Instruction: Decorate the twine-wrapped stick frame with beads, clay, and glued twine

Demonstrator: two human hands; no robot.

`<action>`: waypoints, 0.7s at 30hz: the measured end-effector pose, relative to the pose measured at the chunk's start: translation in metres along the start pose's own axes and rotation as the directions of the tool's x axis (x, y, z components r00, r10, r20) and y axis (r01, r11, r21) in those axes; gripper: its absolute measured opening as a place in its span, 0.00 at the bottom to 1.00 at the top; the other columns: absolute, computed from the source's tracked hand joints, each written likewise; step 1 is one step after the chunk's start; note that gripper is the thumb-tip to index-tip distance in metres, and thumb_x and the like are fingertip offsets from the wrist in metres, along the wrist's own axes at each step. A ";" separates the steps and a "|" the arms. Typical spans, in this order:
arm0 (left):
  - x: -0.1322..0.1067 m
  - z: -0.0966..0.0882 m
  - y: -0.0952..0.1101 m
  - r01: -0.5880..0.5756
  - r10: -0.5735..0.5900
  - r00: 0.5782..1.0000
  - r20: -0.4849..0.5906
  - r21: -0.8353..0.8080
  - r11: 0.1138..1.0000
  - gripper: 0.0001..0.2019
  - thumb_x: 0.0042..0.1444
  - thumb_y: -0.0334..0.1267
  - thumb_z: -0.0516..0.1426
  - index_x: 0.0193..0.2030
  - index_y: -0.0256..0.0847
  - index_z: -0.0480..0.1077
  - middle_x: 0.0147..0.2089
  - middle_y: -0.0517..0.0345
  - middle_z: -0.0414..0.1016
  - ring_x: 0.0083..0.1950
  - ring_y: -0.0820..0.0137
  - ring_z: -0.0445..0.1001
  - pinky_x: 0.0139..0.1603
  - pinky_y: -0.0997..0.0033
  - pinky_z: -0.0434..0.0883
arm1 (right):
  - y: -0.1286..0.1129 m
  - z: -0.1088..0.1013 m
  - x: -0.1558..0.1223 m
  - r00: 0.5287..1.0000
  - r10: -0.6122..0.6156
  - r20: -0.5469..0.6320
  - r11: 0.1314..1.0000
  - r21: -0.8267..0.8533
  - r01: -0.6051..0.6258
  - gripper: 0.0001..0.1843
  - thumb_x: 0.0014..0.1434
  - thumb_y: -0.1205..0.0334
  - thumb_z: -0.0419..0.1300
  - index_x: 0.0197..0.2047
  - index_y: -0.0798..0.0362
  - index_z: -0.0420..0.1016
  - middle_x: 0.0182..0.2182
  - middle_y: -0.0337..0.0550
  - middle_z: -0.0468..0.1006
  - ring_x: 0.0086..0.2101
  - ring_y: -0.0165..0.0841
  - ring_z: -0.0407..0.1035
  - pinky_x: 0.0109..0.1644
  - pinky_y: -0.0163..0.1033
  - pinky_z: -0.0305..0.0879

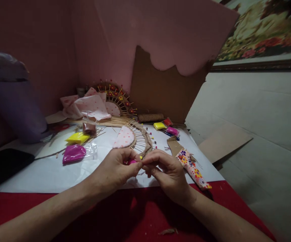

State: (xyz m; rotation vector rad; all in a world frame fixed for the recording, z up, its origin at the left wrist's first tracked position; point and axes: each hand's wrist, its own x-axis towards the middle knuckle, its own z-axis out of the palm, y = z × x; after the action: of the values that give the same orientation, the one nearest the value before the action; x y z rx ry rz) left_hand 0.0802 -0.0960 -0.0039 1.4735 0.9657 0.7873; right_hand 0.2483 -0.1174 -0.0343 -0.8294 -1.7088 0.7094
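Note:
My left hand (pixel 119 168) pinches a small lump of bright pink clay (pixel 132 162) between thumb and fingers. My right hand (pixel 169 173) meets it at the fingertips, its thumb and fingers also pinched; whatever lies between them is too small or hidden to make out. Just beyond my hands lies a half-round fan of thin sticks (pixel 140 139) with a twine-like rim, small coloured beads on its outer tips and a polka-dot cloth half-circle (pixel 124 137) at its centre. A magenta clay packet (pixel 74 154) and a yellow clay packet (pixel 77 138) rest left of it.
A flower-covered strip (pixel 193 169) lies by my right forearm. Behind stand a decorated half-round fan (pixel 114 95), dotted cloth (pixel 91 104), a twine roll (pixel 150 117) and a cardboard sheet (pixel 165 90). At left are a dark flat object (pixel 9 166) and a purple container (pixel 15 104).

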 end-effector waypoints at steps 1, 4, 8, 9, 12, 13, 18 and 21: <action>0.000 0.000 0.000 0.005 -0.005 1.000 0.007 -0.012 1.000 0.09 0.43 0.39 0.61 0.25 0.36 0.67 0.17 0.68 0.61 0.15 0.83 0.50 0.15 0.81 0.46 | -0.001 0.000 0.000 1.000 -0.023 0.015 0.999 -0.038 0.024 0.02 0.56 0.67 0.60 0.34 0.52 0.74 0.30 0.41 0.72 0.30 0.30 0.68 0.31 0.36 0.68; 0.001 0.000 -0.001 0.065 -0.061 0.997 0.051 -0.082 0.995 0.11 0.43 0.41 0.61 0.25 0.38 0.65 0.13 0.70 0.58 0.14 0.83 0.48 0.14 0.81 0.44 | -0.003 0.001 0.000 0.999 -0.052 -0.005 0.992 -0.113 0.051 0.02 0.56 0.69 0.59 0.34 0.53 0.73 0.30 0.41 0.72 0.31 0.30 0.67 0.35 0.37 0.67; 0.002 -0.006 0.002 0.132 -0.116 0.990 0.079 -0.254 0.958 0.13 0.46 0.44 0.61 0.25 0.39 0.64 0.11 0.70 0.56 0.11 0.83 0.45 0.13 0.81 0.41 | 0.002 -0.002 0.006 0.986 0.105 -0.130 0.994 -0.015 -0.107 0.04 0.56 0.63 0.60 0.31 0.53 0.70 0.25 0.36 0.70 0.24 0.27 0.65 0.29 0.34 0.64; 0.002 -0.008 0.003 0.124 -0.106 0.991 0.076 -0.287 0.950 0.13 0.46 0.44 0.61 0.25 0.38 0.64 0.13 0.68 0.59 0.12 0.84 0.46 0.13 0.81 0.41 | 0.003 -0.003 0.007 0.978 0.159 -0.138 0.987 0.038 -0.155 0.06 0.56 0.61 0.61 0.31 0.53 0.70 0.23 0.35 0.70 0.23 0.26 0.64 0.26 0.33 0.64; 0.002 -0.012 0.005 0.124 -0.104 0.992 0.076 -0.322 0.939 0.09 0.47 0.40 0.61 0.28 0.37 0.68 0.21 0.62 0.69 0.13 0.85 0.49 0.14 0.81 0.42 | 0.004 -0.004 0.011 0.960 0.256 -0.115 0.958 0.162 -0.236 0.09 0.55 0.57 0.62 0.31 0.54 0.70 0.21 0.34 0.69 0.19 0.25 0.63 0.24 0.33 0.63; 0.002 -0.012 0.006 0.137 -0.117 0.990 0.081 -0.322 0.937 0.08 0.47 0.39 0.60 0.30 0.37 0.69 0.24 0.61 0.71 0.13 0.85 0.50 0.14 0.80 0.42 | 0.004 -0.004 0.012 0.959 0.267 -0.100 0.950 0.194 -0.244 0.10 0.54 0.56 0.63 0.31 0.54 0.71 0.21 0.34 0.69 0.19 0.25 0.63 0.24 0.33 0.64; 0.000 -0.011 0.003 0.148 -0.133 0.989 0.066 -0.323 0.935 0.07 0.46 0.34 0.57 0.33 0.37 0.71 0.25 0.61 0.71 0.13 0.85 0.48 0.14 0.79 0.43 | 0.003 -0.001 0.012 0.954 0.301 -0.009 0.905 0.319 -0.283 0.09 0.52 0.58 0.64 0.30 0.54 0.71 0.21 0.34 0.69 0.20 0.24 0.63 0.24 0.31 0.64; -0.001 -0.012 0.001 0.105 -0.080 0.993 0.087 -0.333 0.937 0.06 0.47 0.35 0.53 0.28 0.36 0.69 0.17 0.65 0.62 0.13 0.83 0.46 0.14 0.78 0.43 | 0.004 -0.001 0.011 0.951 0.308 -0.008 0.898 0.333 -0.288 0.08 0.53 0.58 0.64 0.32 0.53 0.73 0.21 0.34 0.69 0.20 0.24 0.63 0.24 0.32 0.64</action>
State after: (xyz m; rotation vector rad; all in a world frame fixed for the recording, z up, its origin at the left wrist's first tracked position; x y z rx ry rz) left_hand 0.0693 -0.0919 -0.0010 1.1430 0.7946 0.7821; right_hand 0.2482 -0.1060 -0.0313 -0.8732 -1.3686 1.1334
